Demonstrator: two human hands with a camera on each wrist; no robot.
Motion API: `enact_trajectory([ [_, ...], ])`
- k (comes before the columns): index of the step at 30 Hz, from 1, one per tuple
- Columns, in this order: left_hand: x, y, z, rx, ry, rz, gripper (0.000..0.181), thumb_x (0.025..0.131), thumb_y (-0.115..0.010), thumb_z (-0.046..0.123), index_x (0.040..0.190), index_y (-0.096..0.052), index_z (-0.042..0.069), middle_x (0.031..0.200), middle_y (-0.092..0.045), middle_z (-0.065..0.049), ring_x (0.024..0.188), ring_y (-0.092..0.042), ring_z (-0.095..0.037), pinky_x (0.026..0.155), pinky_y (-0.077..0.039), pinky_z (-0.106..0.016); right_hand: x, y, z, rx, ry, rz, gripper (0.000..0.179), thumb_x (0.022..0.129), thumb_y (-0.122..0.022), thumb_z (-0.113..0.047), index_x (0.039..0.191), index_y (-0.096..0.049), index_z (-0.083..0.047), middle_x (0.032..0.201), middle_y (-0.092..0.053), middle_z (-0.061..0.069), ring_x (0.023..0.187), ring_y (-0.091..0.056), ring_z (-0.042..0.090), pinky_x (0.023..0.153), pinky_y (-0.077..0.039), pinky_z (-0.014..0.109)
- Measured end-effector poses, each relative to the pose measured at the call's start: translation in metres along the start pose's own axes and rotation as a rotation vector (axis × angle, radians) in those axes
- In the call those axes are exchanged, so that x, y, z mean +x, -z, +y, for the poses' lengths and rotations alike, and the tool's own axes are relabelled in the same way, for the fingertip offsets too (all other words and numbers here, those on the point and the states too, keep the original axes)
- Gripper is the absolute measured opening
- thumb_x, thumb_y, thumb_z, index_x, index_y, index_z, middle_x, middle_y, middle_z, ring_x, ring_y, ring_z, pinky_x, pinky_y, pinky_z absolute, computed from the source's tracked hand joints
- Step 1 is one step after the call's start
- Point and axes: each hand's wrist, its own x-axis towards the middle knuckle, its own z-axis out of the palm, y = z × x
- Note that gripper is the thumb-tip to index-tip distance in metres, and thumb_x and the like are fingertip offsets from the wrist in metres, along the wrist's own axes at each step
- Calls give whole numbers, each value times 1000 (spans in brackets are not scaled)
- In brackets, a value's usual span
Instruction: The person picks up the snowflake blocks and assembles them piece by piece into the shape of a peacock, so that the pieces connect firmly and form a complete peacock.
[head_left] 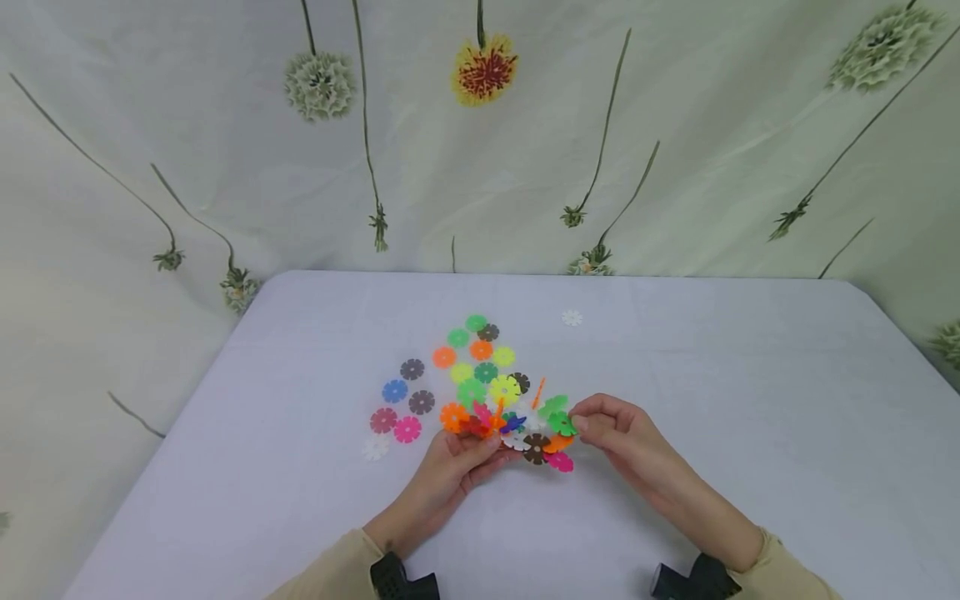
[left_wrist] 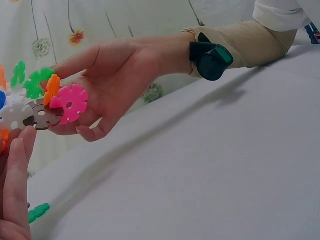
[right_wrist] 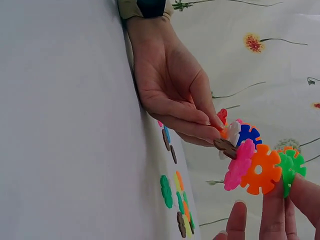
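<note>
One cluster (head_left: pixel 513 423) of joined, notched discs is held up above the worktop (head_left: pixel 712 358), its longer run going crosswise, from the person's left side to the right. At the cluster's left end the left hand (head_left: pixel 450 475) grips it, thumb on top and fingers underneath, nearly closed. At the cluster's right end the right hand (head_left: pixel 618 433) pinches a green disc (head_left: pixel 561 423) between thumb and forefinger, its other fingers loosely bent. The relation that seems to matter most is this: the green disc sits at the cluster's right end, within the right hand's fingertips and well apart from the left hand, so the right hand is the nearer for any work there while the left hand supports the opposite end. Whether the green disc is firmly slotted into the cluster or merely touching it cannot be told. Just beside it, on the cluster's near side, are an orange disc (head_left: pixel 558 444) and a pink disc (head_left: pixel 561 462), with a brown disc (head_left: pixel 537 455) closer to the cluster's middle. Beyond the cluster and to its left lie loose discs (head_left: pixel 461 372), among them a blue disc (head_left: pixel 394 391); a lone white disc (head_left: pixel 572 318) lies well beyond the cluster, slightly to its right.
</note>
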Motion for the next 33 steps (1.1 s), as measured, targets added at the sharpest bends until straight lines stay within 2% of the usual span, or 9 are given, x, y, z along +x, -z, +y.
enact_trajectory([
  [6, 0, 0, -1, -1, -22, -9, 39, 90, -61, 4, 124, -44, -7, 111, -62, -16, 100, -62, -32, 90, -45, -37, 4, -2, 5, 85, -16, 21, 6, 92, -58, -10, 94, -61, -6, 87, -63, 1, 83, -54, 16, 82, -45, 27],
  [11, 0, 0, -2, 20, -27, -3, 43, 90, -61, 4, 127, -42, -7, 114, -61, -18, 100, -62, -32, 89, -45, -38, 4, -5, 8, 49, -3, 59, 8, 90, -60, -10, 96, -60, -4, 83, -65, 1, 83, -56, 16, 82, -46, 28],
  [16, 0, 0, -2, 45, -31, -14, 44, 90, -61, 4, 127, -41, -8, 117, -59, -20, 101, -61, -32, 89, -45, -38, 3, -7, 10, 43, 13, 64, 11, 91, -61, -10, 99, -59, -3, 85, -66, 2, 84, -57, 16, 84, -47, 28],
  [20, 0, 0, -1, 49, -8, -44, 46, 90, -62, 6, 129, -41, -7, 119, -58, -21, 103, -60, -32, 89, -45, -36, 4, -5, 12, 62, 27, -12, 22, 92, -59, -10, 111, -54, -2, 85, -65, 3, 85, -58, 16, 87, -46, 28],
  [23, -1, 1, 0, 41, 28, -75, 49, 90, -62, 7, 132, -39, -5, 120, -58, -19, 103, -60, -32, 89, -45, -35, 5, -2, 13, 47, 28, -112, 36, 93, -57, -15, 126, -47, -4, 91, -63, 6, 95, -57, 20, 91, -44, 31],
  [25, -1, 1, 1, 32, 59, -106, 52, 90, -63, 8, 134, -37, -3, 121, -58, -19, 103, -60, -31, 89, -46, -34, 5, -1, 14, 42, 34, -197, 42, 93, -54, -14, 132, -43, -5, 103, -62, 10, 103, -56, 23, 94, -43, 33],
  [30, -2, 2, 1, 12, 121, -178, 57, 90, -63, 9, 138, -34, 0, 122, -57, -19, 103, -60, -31, 87, -47, -32, 4, 2, 17, 48, 71, -347, 40, 90, -55, -11, 129, -48, -10, 122, -54, 13, 112, -52, 26, 93, -44, 37],
  [33, -3, 3, 1, 7, 149, -200, 57, 90, -63, 10, 138, -35, 1, 122, -57, -19, 102, -61, -31, 87, -47, -32, 4, 4, 18, 58, 91, -405, 39, 90, -60, -17, 127, -50, -10, 124, -50, 13, 113, -50, 25, 91, -46, 38],
])
